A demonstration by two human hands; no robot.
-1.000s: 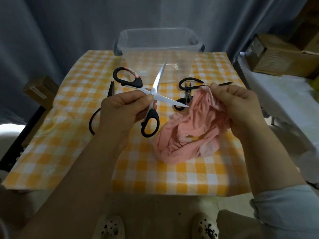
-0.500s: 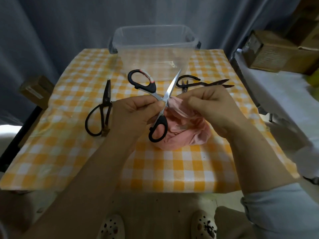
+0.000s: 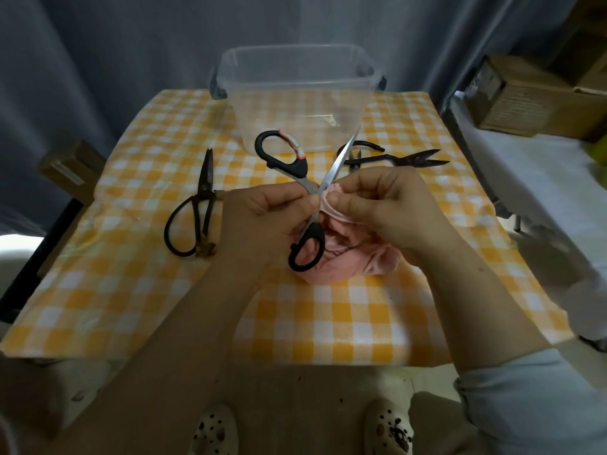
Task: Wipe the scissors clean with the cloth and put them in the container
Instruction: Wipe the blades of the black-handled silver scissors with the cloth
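Gripping open black-handled steel scissors (image 3: 303, 177) near the pivot with curled left hand (image 3: 266, 208), above yellow-checked table (image 3: 131, 290), near side of clear plastic container (image 3: 295, 80). Pinching fold of crumpled pink cloth (image 3: 348, 261) beside the pivot with right hand (image 3: 377, 205).

Pink cloth (image 3: 351, 264), black-handled scissors (image 3: 308, 192), orange-white checked tablecloth (image 3: 138, 284)

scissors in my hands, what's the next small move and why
Probably slide the pink cloth pinched in the right hand up the blade towards its tip. The left hand holds the open black-handled scissors near the pivot, the cloth sits at the blade's base, and the rest of the blade shows bare.
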